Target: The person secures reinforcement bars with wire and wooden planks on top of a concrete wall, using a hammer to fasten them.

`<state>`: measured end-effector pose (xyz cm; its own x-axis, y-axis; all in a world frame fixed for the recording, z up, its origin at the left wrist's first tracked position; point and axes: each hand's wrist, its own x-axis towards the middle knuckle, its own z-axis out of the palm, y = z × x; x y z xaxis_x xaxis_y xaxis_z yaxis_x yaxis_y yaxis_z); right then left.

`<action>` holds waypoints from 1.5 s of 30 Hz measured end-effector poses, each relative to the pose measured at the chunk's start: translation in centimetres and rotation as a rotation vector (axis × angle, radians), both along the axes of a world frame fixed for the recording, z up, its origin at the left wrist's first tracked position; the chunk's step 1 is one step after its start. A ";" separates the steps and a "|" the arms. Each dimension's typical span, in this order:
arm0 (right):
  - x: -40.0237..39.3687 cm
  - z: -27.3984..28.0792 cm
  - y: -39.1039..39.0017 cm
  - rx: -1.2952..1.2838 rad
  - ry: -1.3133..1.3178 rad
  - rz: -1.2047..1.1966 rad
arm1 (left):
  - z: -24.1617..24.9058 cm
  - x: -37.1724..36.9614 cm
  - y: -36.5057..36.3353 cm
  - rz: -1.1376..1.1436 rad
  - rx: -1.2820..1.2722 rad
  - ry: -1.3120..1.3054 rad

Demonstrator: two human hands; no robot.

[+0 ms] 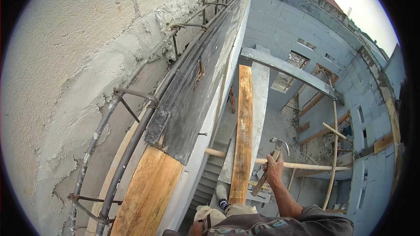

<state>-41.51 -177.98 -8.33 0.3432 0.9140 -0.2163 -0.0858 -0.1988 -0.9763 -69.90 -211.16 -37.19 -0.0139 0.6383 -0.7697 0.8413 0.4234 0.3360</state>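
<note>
Right hand (pixel 274 169) grips hammer (pixel 261 184), seemingly beyond plank (pixel 243 135) edge.

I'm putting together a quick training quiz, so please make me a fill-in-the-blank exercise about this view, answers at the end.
1. The tool held in the right hand is a ____.
2. In the picture, the long wooden plank lies to the ____ of the dark board.
3. Above the shoe shows a dark, striped ____.
4. The metal bars run between the dark board and a pale, rough ____.

Missing words: hammer; right; sock; wall.
</note>
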 end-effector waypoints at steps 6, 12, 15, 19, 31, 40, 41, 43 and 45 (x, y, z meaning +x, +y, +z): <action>-0.4 5.9 -0.1 0.100 -0.056 0.123 | 5.4 -1.4 -1.7 0.403 0.272 0.016; -1.8 11.6 -0.4 0.204 -0.150 0.251 | 18.4 -2.0 6.6 1.264 0.258 -0.557; -3.1 13.4 -1.4 0.260 -0.029 0.279 | 26.2 -1.2 11.3 1.279 0.313 -0.813; -5.4 16.6 -0.9 0.386 0.112 0.335 | 36.6 0.7 17.1 1.056 0.501 -1.102; -9.0 36.4 1.4 0.653 0.244 0.815 | 66.6 3.9 26.5 0.467 1.560 -1.559; -12.9 36.9 3.5 0.611 0.492 0.893 | 77.5 2.1 35.4 0.158 1.923 -0.898; -12.9 36.7 4.0 0.603 0.509 0.892 | 78.6 1.1 36.3 0.099 1.950 -0.752; -12.6 36.8 3.5 0.542 0.514 0.925 | 81.2 -1.0 36.3 0.095 1.900 -0.449; -11.7 36.0 3.2 0.478 0.479 0.949 | 83.1 -3.1 35.7 0.071 1.892 -0.066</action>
<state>-53.20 -174.75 27.72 -0.5457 0.7834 0.2974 -0.4805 -0.0017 -0.8770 -72.98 -175.51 45.94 -0.0781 0.5282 0.8455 0.8096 -0.4613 0.3629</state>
